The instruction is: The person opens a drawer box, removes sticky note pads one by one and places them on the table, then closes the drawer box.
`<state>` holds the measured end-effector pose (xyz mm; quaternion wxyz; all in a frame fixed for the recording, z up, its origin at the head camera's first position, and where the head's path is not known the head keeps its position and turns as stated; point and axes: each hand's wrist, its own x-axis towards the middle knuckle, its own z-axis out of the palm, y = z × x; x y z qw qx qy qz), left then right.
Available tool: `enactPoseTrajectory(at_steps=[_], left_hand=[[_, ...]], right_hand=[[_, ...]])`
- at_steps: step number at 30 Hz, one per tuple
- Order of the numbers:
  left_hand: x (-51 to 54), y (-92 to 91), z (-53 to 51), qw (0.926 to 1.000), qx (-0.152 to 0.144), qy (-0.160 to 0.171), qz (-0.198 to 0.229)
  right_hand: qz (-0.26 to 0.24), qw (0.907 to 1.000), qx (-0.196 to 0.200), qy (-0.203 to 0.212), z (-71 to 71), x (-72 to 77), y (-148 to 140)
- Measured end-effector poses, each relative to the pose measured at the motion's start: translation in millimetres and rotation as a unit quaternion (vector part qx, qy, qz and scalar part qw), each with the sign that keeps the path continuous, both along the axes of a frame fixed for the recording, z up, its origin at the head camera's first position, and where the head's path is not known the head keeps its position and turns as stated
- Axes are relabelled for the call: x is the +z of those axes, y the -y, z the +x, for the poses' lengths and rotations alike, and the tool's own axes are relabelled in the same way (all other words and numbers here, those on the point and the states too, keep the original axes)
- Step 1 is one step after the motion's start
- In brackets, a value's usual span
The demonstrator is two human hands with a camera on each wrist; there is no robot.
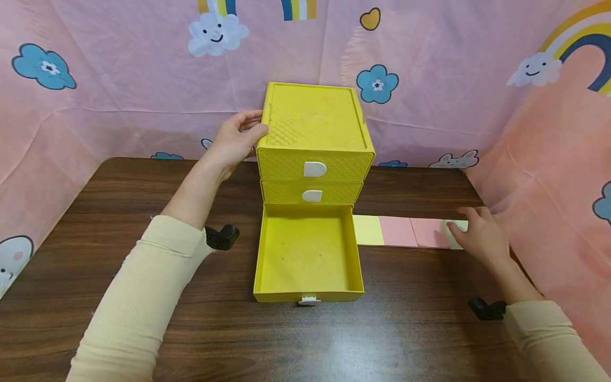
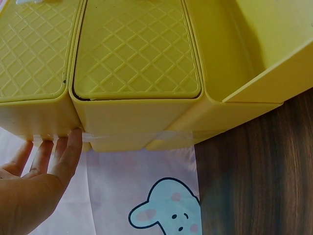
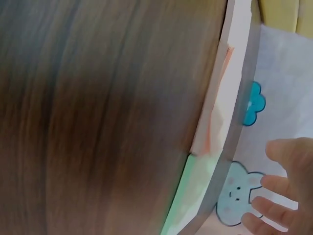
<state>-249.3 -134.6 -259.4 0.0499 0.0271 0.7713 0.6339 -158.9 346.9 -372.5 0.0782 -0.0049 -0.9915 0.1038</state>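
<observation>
A yellow drawer cabinet (image 1: 315,119) stands in the middle of the table, its bottom drawer (image 1: 305,249) pulled out with nothing inside. My left hand (image 1: 238,138) touches the cabinet's left side near the top; in the left wrist view its extended fingers (image 2: 72,154) press that side wall. To the right lies a row of sticky note pads: a yellow one (image 1: 368,230), two pink ones (image 1: 397,232) and a pale green one (image 1: 457,233). Over the green end hovers my right hand (image 1: 484,236), fingers apart and holding nothing. The right wrist view shows the green pad (image 3: 188,196) beside that hand.
White tabs (image 1: 315,169) mark the drawer fronts; the upper two drawers are closed. A dark wooden table (image 1: 215,323) carries everything. Pink patterned cloth (image 1: 143,79) hangs behind and at both sides. Clear tape (image 2: 166,135) runs along the cabinet's side.
</observation>
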Motion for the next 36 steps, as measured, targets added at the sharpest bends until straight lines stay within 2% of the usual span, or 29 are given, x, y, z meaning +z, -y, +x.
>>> enactPoseTrajectory(at_steps=[7,10,15,22,31,36], left_hand=[[0.5,0.8,0.1,1.0,-0.001,0.001,-0.004],[0.8,0.7,0.2,1.0,-0.001,0.002,-0.004],[1.0,0.7,0.5,1.0,-0.001,0.001,-0.007],[1.3,0.3,1.1,1.0,-0.003,0.001,-0.005],[1.6,0.5,1.2,1.0,-0.002,0.004,-0.007],[1.4,0.4,0.9,1.0,-0.004,0.003,-0.008]], right_hand=[[-0.006,0.9988,0.035,-0.033,0.2,3.2,18],[-0.002,0.9969,0.051,-0.06,0.8,3.6,27],[0.011,0.9901,0.085,-0.111,1.3,5.6,41],[0.016,0.9824,0.125,-0.137,5.9,14.1,60],[0.02,0.9645,0.186,-0.187,12.9,24.7,84],[0.023,0.9569,0.217,-0.192,18.4,29.4,96]])
